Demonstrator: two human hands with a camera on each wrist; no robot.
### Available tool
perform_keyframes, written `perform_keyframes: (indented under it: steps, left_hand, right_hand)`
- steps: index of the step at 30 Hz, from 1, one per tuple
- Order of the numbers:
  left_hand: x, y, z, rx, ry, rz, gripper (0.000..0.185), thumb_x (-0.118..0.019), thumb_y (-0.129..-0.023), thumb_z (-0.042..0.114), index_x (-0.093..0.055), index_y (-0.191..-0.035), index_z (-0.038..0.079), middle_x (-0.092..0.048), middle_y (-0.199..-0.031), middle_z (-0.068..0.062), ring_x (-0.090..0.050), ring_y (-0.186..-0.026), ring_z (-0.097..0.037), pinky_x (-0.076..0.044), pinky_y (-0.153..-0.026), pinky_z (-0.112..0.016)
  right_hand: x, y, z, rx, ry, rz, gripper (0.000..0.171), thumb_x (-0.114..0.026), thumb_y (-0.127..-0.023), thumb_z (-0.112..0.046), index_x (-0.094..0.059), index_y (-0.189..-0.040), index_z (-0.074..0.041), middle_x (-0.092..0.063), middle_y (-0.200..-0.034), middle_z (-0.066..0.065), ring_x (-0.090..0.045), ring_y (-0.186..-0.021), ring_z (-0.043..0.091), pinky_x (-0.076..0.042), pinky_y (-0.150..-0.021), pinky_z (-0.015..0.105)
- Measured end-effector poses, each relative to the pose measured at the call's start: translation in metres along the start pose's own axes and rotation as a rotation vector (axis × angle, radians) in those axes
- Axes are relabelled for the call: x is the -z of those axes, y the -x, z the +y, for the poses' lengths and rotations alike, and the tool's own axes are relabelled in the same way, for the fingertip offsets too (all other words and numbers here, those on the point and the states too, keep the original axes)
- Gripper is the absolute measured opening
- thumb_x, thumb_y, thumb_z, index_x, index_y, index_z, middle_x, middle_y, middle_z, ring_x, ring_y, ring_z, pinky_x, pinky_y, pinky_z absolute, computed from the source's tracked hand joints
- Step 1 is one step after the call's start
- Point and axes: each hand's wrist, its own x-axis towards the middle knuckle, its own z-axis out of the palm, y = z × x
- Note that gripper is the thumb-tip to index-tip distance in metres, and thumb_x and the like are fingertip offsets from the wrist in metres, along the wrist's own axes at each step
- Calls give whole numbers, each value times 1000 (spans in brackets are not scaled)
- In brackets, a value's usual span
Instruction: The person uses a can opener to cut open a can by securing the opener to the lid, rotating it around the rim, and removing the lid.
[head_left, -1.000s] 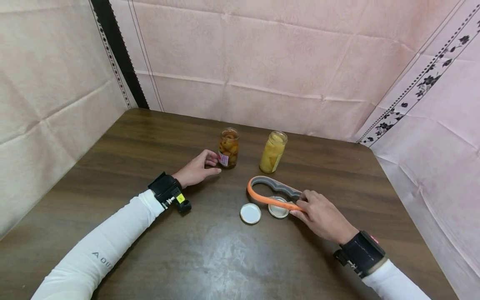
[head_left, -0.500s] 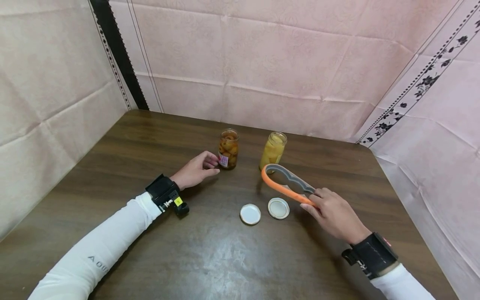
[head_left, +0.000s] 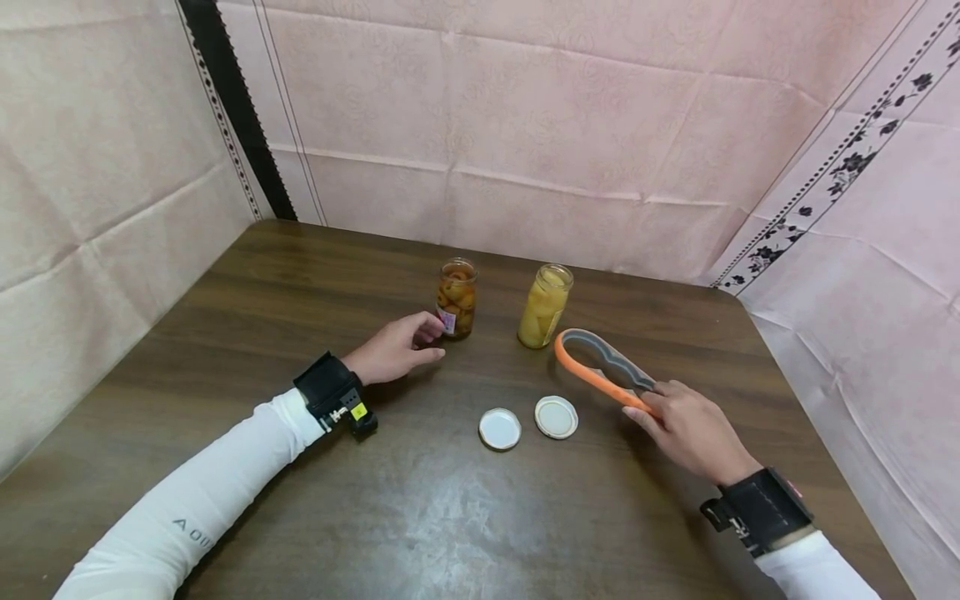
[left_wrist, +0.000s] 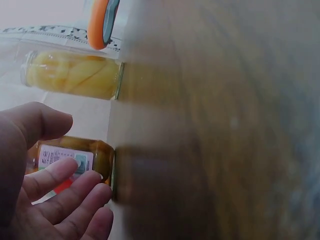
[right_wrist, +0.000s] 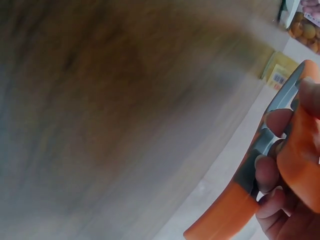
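Note:
My right hand (head_left: 697, 429) grips the handle end of an orange and grey jar opener (head_left: 600, 382), its loop pointing forward over the table. In the right wrist view, fingers curl through the opener (right_wrist: 220, 215). My left hand (head_left: 393, 348) is held with relaxed, spread fingers beside an uncapped glass jar of brown round fruit (head_left: 459, 300). Whether its fingertips touch the glass I cannot tell. Right of that jar stands another uncapped jar with yellow fruit pieces (head_left: 545, 308). Both jars are upright. Two round lids, one on the left (head_left: 499, 429) and one on the right (head_left: 557, 417), lie on the table.
The dark wooden table (head_left: 360, 508) carries all of these things. Pinkish cloth (head_left: 525, 125) hangs close behind its far edge and along both sides.
My right hand has moved right and toward me with the jar opener, away from above the right lid. The left hand has shifted slightly toward me near the brown jar.

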Motion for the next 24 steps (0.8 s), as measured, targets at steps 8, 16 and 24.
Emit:
perform_keyframes:
  steps: [8,16,24]
  left_hand:
    - [-5,3,7,-53,-73,-18,41,-67,-99,24,-56,-132,5,-61,-133,-12,-58,-124,-29,-48,-107,-48]
    - [-7,6,14,-79,-151,-51,41,-68,-98,26,-57,-133,7,-61,-134,-10,-58,-125,-27,-48,-108,-47]
    - [-5,9,22,-89,-176,-74,42,-68,-98,25,-57,-134,7,-60,-136,-11,-58,-126,-27,-48,-108,-47]
  right_hand:
    - [-2,3,12,-46,16,-30,23,-76,-90,-32,-71,-83,-11,-59,-77,1,-51,-69,17,-43,-60,36]
    - [-2,3,17,-75,20,-97,25,-73,-93,-34,-71,-83,-11,-56,-73,-1,-47,-68,16,-39,-60,33]
    - [-5,0,22,-86,15,-154,26,-72,-94,-35,-70,-84,-11,-52,-72,-1,-44,-67,16,-35,-59,31]
